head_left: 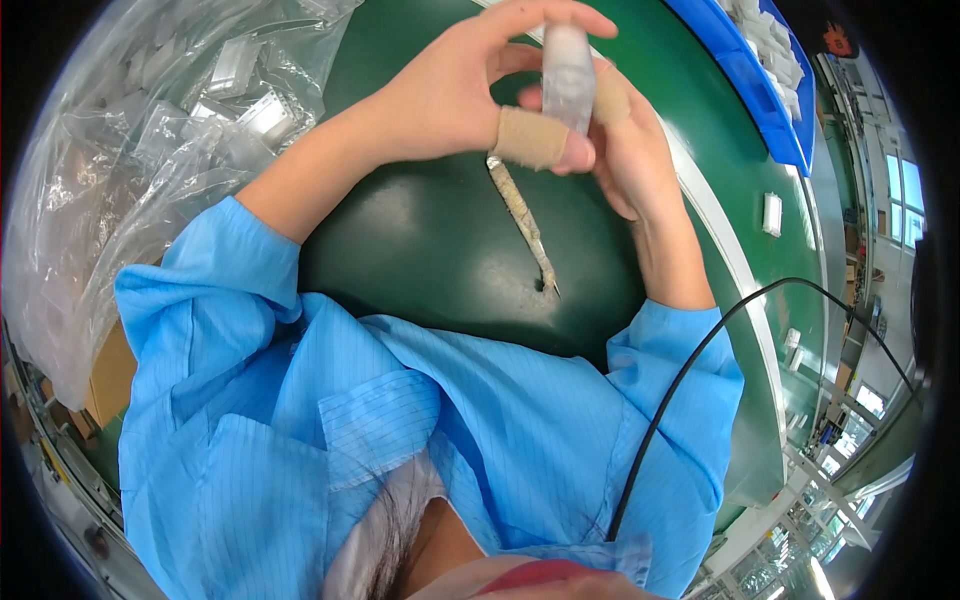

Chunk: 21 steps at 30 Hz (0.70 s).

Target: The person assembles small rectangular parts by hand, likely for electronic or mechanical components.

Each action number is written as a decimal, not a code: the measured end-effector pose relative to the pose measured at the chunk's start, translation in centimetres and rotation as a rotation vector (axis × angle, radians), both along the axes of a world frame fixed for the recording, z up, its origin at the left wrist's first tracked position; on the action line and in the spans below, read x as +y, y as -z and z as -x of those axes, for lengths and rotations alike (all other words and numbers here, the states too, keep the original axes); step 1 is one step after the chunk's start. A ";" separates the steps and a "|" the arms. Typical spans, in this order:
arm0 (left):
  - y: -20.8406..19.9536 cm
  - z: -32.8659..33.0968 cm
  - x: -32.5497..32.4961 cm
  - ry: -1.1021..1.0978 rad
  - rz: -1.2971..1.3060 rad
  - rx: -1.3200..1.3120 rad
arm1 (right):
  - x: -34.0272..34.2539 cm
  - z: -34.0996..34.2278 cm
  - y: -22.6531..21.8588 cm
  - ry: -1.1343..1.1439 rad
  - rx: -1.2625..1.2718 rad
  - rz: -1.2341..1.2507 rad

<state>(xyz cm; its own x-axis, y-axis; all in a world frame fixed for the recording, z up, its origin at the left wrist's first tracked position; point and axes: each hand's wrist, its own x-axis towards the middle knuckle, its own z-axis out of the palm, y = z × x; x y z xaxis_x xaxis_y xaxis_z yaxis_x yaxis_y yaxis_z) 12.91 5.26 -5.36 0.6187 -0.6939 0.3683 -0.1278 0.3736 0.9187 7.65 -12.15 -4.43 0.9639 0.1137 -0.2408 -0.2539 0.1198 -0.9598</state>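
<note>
A translucent whitish plastic piece (568,85), somewhat blurred, stands between my hands above the dark green table (420,235). My left hand (455,95) spans it, index finger over the upper end and tan-taped thumb at the lower end. From the other side my right hand (642,150) closes on its right edge; a tan wrap covers its thumb, and its other fingers are partly hidden. Below the hands lies a slim pointed tool (520,215) with a wrapped handle, its thin tip toward me. Neither hand touches it.
At the left, a large clear plastic bag (150,180) holds several whitish pieces. A blue bin (765,115) of white parts stands at the far right. Past a pale rail (735,250), a small white piece (772,214) lies on green. A black cable (665,395) arches across my right sleeve.
</note>
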 end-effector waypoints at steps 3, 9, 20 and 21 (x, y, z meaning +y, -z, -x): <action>-0.3 -1.6 0.9 -0.046 -0.026 0.214 | -0.6 1.9 -1.8 -0.484 -0.248 1.044; 0.8 -2.1 1.1 -0.169 -0.167 0.200 | 4.2 7.5 -1.1 -0.938 -0.628 1.069; 0.9 -2.6 0.7 -0.045 -0.239 0.349 | 1.1 3.0 -0.7 -0.454 -0.675 0.753; 1.0 -2.6 0.6 -0.061 -0.245 0.323 | 0.9 2.7 -0.4 -0.551 -0.660 0.731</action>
<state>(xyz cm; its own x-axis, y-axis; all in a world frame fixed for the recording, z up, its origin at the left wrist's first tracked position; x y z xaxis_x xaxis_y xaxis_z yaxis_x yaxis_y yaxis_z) 15.52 5.85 -6.34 0.7184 -0.6953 -0.0234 0.1667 0.1395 0.9761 5.00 -11.24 -4.03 0.7891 0.6036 0.1140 0.4843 -0.4972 -0.7199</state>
